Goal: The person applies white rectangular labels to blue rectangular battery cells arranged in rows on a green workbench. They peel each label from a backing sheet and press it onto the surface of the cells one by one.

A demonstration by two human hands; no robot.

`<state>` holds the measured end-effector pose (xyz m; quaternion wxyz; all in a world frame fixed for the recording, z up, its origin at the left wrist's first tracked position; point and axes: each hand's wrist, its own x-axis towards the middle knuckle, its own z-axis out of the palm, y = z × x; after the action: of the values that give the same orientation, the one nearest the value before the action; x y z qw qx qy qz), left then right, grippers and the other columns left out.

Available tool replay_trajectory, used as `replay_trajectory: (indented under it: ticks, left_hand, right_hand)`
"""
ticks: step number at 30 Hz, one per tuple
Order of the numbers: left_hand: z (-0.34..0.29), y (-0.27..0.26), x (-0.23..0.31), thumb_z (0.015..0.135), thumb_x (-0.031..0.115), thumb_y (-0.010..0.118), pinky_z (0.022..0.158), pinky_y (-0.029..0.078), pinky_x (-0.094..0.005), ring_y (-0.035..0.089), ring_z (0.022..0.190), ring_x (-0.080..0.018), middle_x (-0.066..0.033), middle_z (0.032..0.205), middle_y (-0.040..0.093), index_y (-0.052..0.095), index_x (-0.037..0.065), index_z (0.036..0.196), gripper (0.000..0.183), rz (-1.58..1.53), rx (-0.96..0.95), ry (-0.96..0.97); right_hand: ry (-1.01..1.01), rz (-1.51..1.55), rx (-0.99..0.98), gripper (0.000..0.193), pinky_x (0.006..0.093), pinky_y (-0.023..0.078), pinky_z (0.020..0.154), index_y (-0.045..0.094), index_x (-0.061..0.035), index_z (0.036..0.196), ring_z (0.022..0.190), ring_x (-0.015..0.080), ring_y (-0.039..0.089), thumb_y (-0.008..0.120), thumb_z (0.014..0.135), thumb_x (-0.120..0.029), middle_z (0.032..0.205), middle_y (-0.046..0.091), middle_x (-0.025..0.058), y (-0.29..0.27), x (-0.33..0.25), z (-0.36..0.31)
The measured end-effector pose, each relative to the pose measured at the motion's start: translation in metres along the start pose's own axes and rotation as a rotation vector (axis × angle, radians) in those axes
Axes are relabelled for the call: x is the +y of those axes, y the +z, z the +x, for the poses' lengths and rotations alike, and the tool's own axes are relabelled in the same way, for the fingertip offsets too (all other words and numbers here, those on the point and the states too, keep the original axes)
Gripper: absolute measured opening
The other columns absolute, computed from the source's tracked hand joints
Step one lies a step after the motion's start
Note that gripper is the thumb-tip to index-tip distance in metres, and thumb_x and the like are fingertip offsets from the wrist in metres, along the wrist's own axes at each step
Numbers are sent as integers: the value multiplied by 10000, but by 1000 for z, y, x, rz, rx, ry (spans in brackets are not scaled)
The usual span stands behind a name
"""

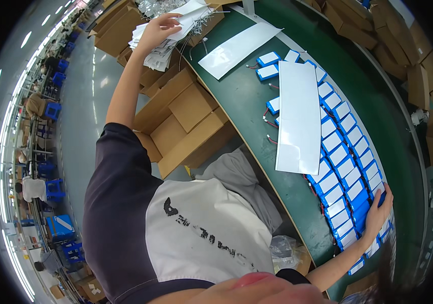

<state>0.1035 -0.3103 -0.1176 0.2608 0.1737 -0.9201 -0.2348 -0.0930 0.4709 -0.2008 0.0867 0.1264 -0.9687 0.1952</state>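
Note:
My left hand [159,30] is stretched out to the far left, over a heap of white sheets [158,57], with thumb and fingers apart next to the topmost sheet. Wire-like grey strands [202,24] lie beside that heap. At the near right, my right hand [378,215] rests on the rows of blue battery packs [344,167], its fingers spread along their outer edge. Most packs carry white labels; a plain blue battery pack [361,206] lies just left of that hand. A long glossy white sheet [300,116] covers part of the rows.
Another glossy white sheet [239,49] lies on the green table [246,106] at the far end. Below the table's left edge stands an open cardboard box [183,119]. Grey cloth [239,177] hangs by the near edge. Cardboard boxes [393,45] are stacked beyond the right side.

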Motion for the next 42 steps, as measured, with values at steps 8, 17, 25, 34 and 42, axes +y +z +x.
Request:
replay_trajectory:
  ticks: [8, 17, 25, 34, 42]
  left_hand:
    - [53, 30, -22, 907, 344, 737, 930, 561, -377, 728, 1016, -209, -51, 1079, 795, 747, 213, 1264, 381, 289, -97, -37]
    - [64, 35, -16, 790, 457, 798, 855, 556, -390, 728, 1005, -259, -59, 1093, 763, 771, 246, 1201, 463, 665, -196, -146]
    - [53, 33, 49, 817, 85, 749, 921, 528, -479, 658, 1101, -331, -69, 1171, 711, 720, 179, 1228, 423, 913, 219, 458]
    - [-97, 199, 216, 795, -4, 703, 1106, 492, -444, 607, 1294, -281, -86, 1460, 609, 628, 147, 1374, 603, 178, -309, 1069]
    - [-140, 174, 246, 839, 93, 706, 1108, 500, -455, 655, 1193, -223, -45, 1356, 679, 679, 128, 1285, 448, 139, -330, 1163]
  right_hand:
    - [-8, -34, 19, 388, 463, 427, 1159, 609, -104, 1395, 1340, 366, 568, 505, 1090, -319, 1410, 607, 180, 4, 4, -1]
    - [-34, 28, 39, 368, 454, 448, 1122, 621, -84, 1368, 1289, 374, 594, 522, 1080, -291, 1361, 626, 206, 2, 2, -3]
    - [-70, 47, 43, 363, 449, 453, 1113, 624, -78, 1358, 1264, 391, 605, 531, 1073, -283, 1351, 631, 213, 7, 6, -2]
    - [-74, -41, 87, 411, 467, 361, 1194, 603, -124, 1415, 1392, 363, 497, 542, 1073, -343, 1466, 562, 166, 0, 6, -5]
    - [-204, 495, 18, 215, 330, 512, 976, 695, -25, 1210, 1082, 227, 680, 621, 1022, -99, 1139, 728, 107, -48, -87, -52]
